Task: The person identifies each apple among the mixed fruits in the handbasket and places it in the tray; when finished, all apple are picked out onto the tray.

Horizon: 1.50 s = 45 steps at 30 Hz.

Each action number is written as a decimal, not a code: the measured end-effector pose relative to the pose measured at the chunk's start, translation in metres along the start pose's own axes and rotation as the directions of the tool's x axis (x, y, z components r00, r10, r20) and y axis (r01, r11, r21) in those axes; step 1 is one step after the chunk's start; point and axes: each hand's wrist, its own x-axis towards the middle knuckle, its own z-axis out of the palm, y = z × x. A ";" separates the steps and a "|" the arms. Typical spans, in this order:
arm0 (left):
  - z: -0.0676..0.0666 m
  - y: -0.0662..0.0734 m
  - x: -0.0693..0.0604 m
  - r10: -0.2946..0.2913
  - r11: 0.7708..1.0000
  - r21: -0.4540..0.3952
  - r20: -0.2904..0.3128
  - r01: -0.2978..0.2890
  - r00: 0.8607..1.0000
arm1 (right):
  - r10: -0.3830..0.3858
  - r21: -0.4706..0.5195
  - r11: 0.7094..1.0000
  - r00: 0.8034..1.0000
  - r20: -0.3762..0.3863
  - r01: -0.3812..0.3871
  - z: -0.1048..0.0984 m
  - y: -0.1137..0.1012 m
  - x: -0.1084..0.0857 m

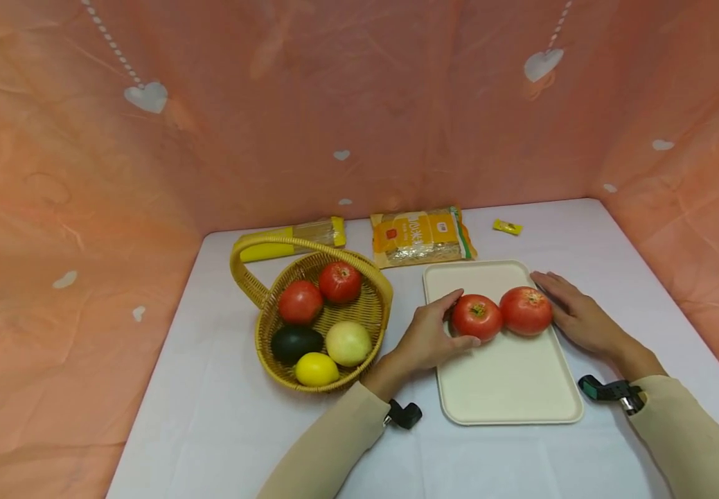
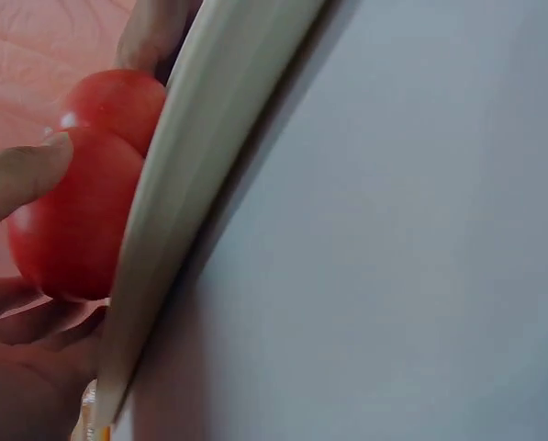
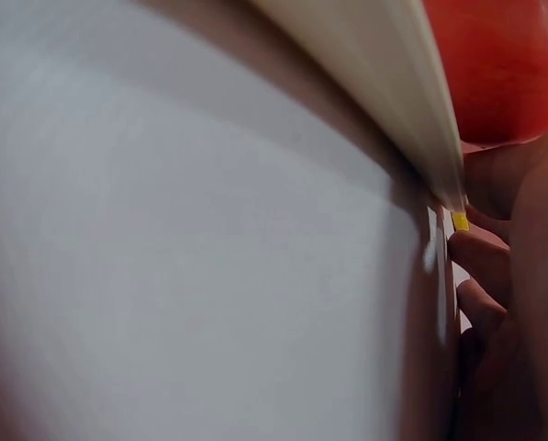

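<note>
The left hand curves its fingers round one tomato, thumb on the near side. Right of those fingers, a second tomato touches the first, both on the tray. The right hand has fairly straight fingers just right of the second tomato. A basket stands left of the left fingers.

4 toms, 2 pkts, 1 ea.: lemon, dk. fruit, pale fruit, bskt, tray, sachet
</note>
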 end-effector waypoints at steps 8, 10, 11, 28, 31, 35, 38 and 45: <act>-0.019 0.018 -0.036 0.167 0.986 0.017 -0.007 -0.167 0.986 | -0.009 -0.005 1.000 1.000 -0.017 0.009 0.001 0.002 0.000; -0.028 0.027 -0.048 0.195 0.973 -0.137 0.053 -0.186 0.979 | -0.014 -0.002 1.000 1.000 -0.023 0.013 0.002 0.002 0.000; -0.034 0.031 -0.055 0.199 0.961 -0.212 0.091 -0.177 0.976 | -0.016 -0.001 1.000 1.000 -0.026 0.016 0.002 0.001 0.000; -0.173 0.000 -0.138 0.292 0.776 -0.580 -0.015 -0.246 0.956 | -0.056 -0.009 0.998 0.998 -0.040 0.056 0.004 0.001 -0.001; -0.198 -0.004 -0.139 0.220 0.869 -0.447 -0.035 -0.212 0.975 | -0.049 -0.012 0.999 0.998 -0.031 0.049 0.003 0.001 0.000; -0.227 -0.003 -0.130 0.081 0.963 -0.256 -0.034 -0.087 0.996 | -0.043 -0.019 0.999 0.999 -0.028 0.043 0.001 0.001 0.001; -0.242 -0.002 -0.116 -0.019 0.988 -0.151 -0.011 0.017 1.000 | -0.034 -0.017 0.999 0.999 -0.019 0.034 0.001 0.001 0.001; -0.253 -0.005 -0.074 -0.127 0.986 0.110 0.020 0.124 0.992 | 0.002 -0.010 1.000 1.000 0.005 -0.002 0.002 0.001 0.001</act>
